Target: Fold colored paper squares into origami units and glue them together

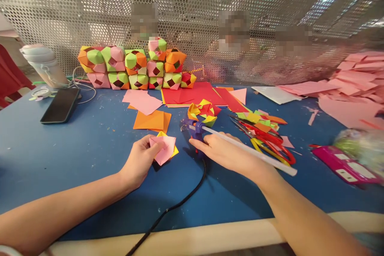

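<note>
My left hand (pixel 139 160) pinches folded pink paper (pixel 163 150) together with a yellow folded piece (pixel 175 152), thumb on top. My right hand (pixel 223 150) is at the handle of a blue hot glue gun (pixel 195 127), one finger laid across it and the other fingers partly hidden. A long whitish glue stick (pixel 249 150) runs out of the gun's back, over my right wrist. Just behind the gun lies a ring of folded red, yellow and green paper (pixel 205 111). Orange paper squares (pixel 151 121) and pink sheets (pixel 144 101) lie beyond my left hand.
Folded paper balls (pixel 138 68) are stacked against the perforated metal screen (pixel 105 8). Red-handled scissors (pixel 277 144) and paper scraps lie right. A phone (pixel 60 105) and bottle (pixel 45 65) stand left. A black cord (pixel 180 204) crosses the front edge. A pink power strip (pixel 345 164) lies right.
</note>
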Available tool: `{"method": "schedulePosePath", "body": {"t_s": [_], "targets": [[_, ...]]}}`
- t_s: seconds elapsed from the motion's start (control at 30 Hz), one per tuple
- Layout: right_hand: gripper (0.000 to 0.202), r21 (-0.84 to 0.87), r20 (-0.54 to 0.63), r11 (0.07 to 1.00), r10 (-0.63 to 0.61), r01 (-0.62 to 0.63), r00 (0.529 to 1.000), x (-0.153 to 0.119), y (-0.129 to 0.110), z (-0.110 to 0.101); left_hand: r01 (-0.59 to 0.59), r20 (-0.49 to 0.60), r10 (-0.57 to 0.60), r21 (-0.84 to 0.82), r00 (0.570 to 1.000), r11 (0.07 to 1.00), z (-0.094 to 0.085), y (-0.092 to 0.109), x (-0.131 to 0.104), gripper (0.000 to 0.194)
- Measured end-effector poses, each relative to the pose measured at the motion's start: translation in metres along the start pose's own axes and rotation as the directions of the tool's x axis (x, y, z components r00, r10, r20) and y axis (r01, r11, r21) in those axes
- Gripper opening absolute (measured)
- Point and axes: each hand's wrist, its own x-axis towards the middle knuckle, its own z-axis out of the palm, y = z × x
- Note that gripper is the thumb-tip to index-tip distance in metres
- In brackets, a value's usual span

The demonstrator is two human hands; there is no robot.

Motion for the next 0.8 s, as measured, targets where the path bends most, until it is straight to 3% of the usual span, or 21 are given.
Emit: {"method": "schedulePosePath", "body": {"t_s": [0.13, 0.3, 0.47, 0.67, 0.8], "targets": [[0.040, 0.079, -0.073, 0.992, 0.106, -0.100, 0.992, 0.014, -0.005, 0.007, 0.028, 0.059, -0.027, -0.031, 0.998, 0.999, 0.001, 0.002, -0.002, 0.021], [0.025, 0.267, -0.058, 0.958, 0.125, -0.105, 0.990, 0.022, -0.015, 0.009, 0.048, 0.035, -0.046, -0.058, 0.998, 0.997, 0.002, 0.005, -0.002, 0.020], [0.032, 0.596, 0.043, 0.803, 0.003, -0.027, 0.999, -0.001, -0.018, -0.007, 0.053, 0.011, -0.053, -0.054, 0.999, 0.997, 0.002, 0.005, -0.001, 0.017], [0.026, 0.530, -0.073, 0.836, -0.121, 0.141, 0.990, -0.023, -0.026, -0.023, 0.055, -0.007, -0.054, 0.134, 0.999, 0.990, 0.003, 0.006, -0.001, 0.014], [0.022, 0.436, -0.060, 0.879, -0.186, 0.193, 0.981, -0.023, -0.034, -0.029, 0.008, -0.054, 0.006, 0.256, 0.999, 0.967, 0.003, 0.006, 0.000, 0.013]]}}
